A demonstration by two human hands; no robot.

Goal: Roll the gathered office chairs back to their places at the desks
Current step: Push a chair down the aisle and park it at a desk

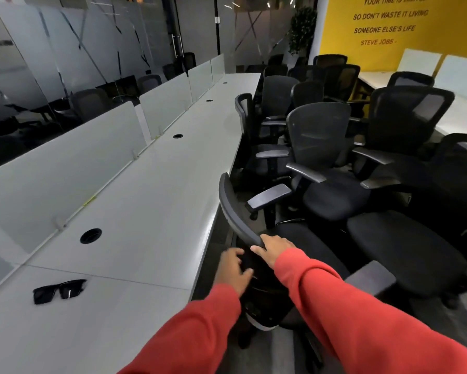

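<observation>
Frosted glass partitions [65, 44] close the left side of this office. A long white desk [151, 211] runs beside them, split into places by low divider screens [73, 157]. Folded sunglasses [59, 290] lie on its near end, out of the chairs' way. The only receptacles are the round cable holes [90, 235] in the desktop, too dark to see into.

At the desk's edge, the left hand [233, 268] curls fingers and thumb round the dark rear of the nearest chair [232, 209]. The right hand [274, 251] clasps the rim of its backrest. A two-handed hold probably serves to steer the castors toward a desk place. This chair's back stands just beside the desk edge.

Further right, the gathered chairs [318, 136] crowd the aisle, armrests nearly interlocking, not yet sorted. Behind them is a yellow wall [389, 55].
</observation>
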